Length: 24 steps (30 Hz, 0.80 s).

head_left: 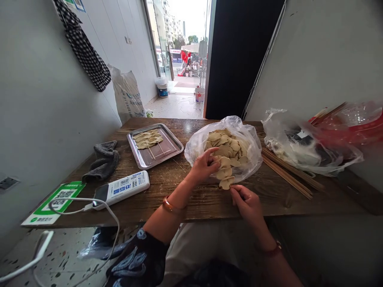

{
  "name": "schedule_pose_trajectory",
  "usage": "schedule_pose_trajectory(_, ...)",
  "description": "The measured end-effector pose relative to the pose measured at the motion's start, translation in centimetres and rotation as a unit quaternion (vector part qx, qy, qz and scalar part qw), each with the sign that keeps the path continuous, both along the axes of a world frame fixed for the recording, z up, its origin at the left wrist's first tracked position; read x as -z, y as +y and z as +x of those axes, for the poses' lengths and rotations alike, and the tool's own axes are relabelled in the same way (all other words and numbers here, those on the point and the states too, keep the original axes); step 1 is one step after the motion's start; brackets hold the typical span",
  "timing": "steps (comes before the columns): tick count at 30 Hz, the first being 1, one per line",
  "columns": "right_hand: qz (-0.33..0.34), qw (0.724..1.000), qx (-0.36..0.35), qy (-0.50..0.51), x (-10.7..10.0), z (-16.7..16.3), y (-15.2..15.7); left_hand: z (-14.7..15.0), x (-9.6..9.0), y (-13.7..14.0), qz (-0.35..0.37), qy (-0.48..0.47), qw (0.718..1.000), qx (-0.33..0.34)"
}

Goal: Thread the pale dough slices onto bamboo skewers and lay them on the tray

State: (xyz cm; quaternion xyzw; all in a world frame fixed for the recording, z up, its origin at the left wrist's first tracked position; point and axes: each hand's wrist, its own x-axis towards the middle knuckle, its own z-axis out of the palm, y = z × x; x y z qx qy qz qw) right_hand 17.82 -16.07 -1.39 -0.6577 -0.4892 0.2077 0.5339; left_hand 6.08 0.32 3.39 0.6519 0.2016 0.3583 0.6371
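My right hand (pixel 247 204) pinches the end of a thin skewer, most of it hidden behind thin, pale beige, round slices (pixel 226 181) threaded in an overlapping row. At the upper end of that row, my left hand (pixel 204 165) has its index finger stretched out and its other fingers curled at a slice (pixel 224 161). Both hands are over the near side of a clear plastic bag (pixel 253 149), open and filled with a heap of similar slices (pixel 226 141). What the slices are made of, I cannot tell. Left of the bag, a metal tray (pixel 143 159) carries finished-looking skewers of slices (pixel 148 138).
Bare wooden skewers (pixel 287 173) lie right of the bag, beside crumpled plastic bags (pixel 311 147). On the left are a grey cloth (pixel 103 161), a white power bank (pixel 128 185) with a cable, and a green QR card (pixel 60 201). The wooden table (pixel 191 207) faces an open doorway.
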Motion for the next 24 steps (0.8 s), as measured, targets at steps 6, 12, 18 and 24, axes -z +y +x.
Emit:
schedule_pose_trajectory(6,0.015,0.999,0.011,0.044,0.7,0.5,-0.2,-0.2,-0.4,-0.3,-0.161,-0.064,0.985,0.014)
schedule_pose_trajectory(12,0.008,0.999,0.005,0.036,0.5,0.4,-0.4,0.0,-0.2,-0.9,-0.249,-0.063,0.962,0.088)
schedule_pose_trajectory(18,-0.005,1.000,0.009,0.020,0.2,0.2,-0.1,0.5,0.7,-1.1,-0.247,-0.076,0.962,0.089)
schedule_pose_trajectory(24,-0.022,1.000,-0.004,0.009,0.1,-0.2,0.1,0.4,0.6,-0.5,-0.252,-0.121,0.959,0.039)
